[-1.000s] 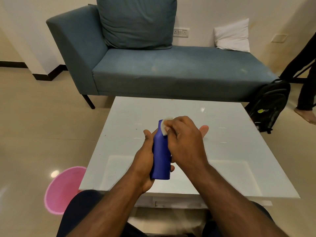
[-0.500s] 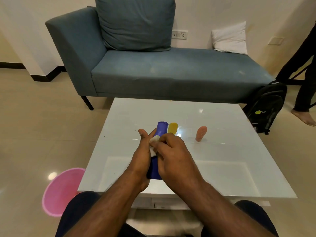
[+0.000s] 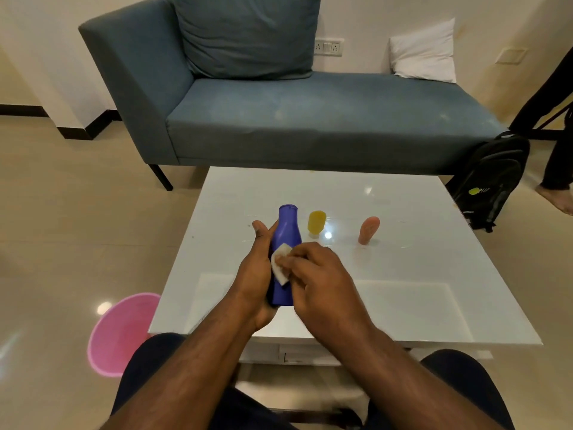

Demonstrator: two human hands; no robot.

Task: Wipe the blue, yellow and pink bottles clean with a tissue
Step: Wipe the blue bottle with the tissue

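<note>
From the head view, your left hand [image 3: 257,274] has its fingers wrapped round the lower body of the blue bottle [image 3: 286,240], thumb up along its left side, holding it above the near part of the worktop [image 3: 403,299]. Your right hand [image 3: 316,274] pinches the tissue [image 3: 280,263] in curled fingers and presses it against the bottle's middle. The yellow bottle [image 3: 316,222] and pink bottle [image 3: 368,230] stand farther back and to the right, well apart from each other and untouched by either hand.

The main risk is the blue bottle slipping. It looks smooth, and you grip it low while pushing sideways on it higher up, so a hard stroke could twist it out of your palm and onto the worktop or your lap.

The tissue is small and folded. It could bunch up or tear, leaving your bare fingers rubbing the plastic, or drop towards the floor beside the pink bin [image 3: 121,333].

Your left palm covers part of the bottle, so that patch stays unwiped unless you turn it.

When you reach for the yellow bottle, a careless sweep of the wrist could tip it; both small bottles look light and narrow.
</note>
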